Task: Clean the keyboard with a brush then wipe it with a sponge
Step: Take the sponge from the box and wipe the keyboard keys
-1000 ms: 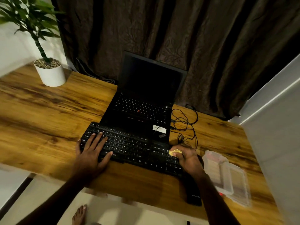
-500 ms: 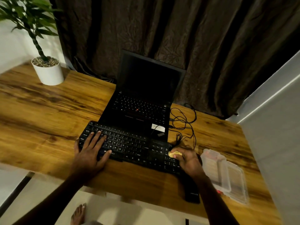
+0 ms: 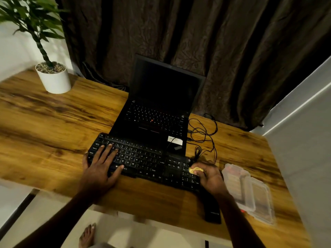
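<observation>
Left hand [image 3: 100, 169]: fingers spread flat on keyboard [image 3: 143, 158].
Right hand [image 3: 210, 178]: fingers clamped on yellow sponge [image 3: 195, 170].
Change: we barely shift it; wiping likely underway.

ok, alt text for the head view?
A person's right hand holds a yellow sponge on the right end of a black keyboard while the left hand lies flat on its left end. An open laptop sits behind; a potted plant and clear plastic box share the desk.

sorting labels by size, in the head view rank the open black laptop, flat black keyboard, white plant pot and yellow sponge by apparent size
1. open black laptop
2. flat black keyboard
3. white plant pot, farther from the camera
4. yellow sponge, mostly covered by the right hand
</observation>
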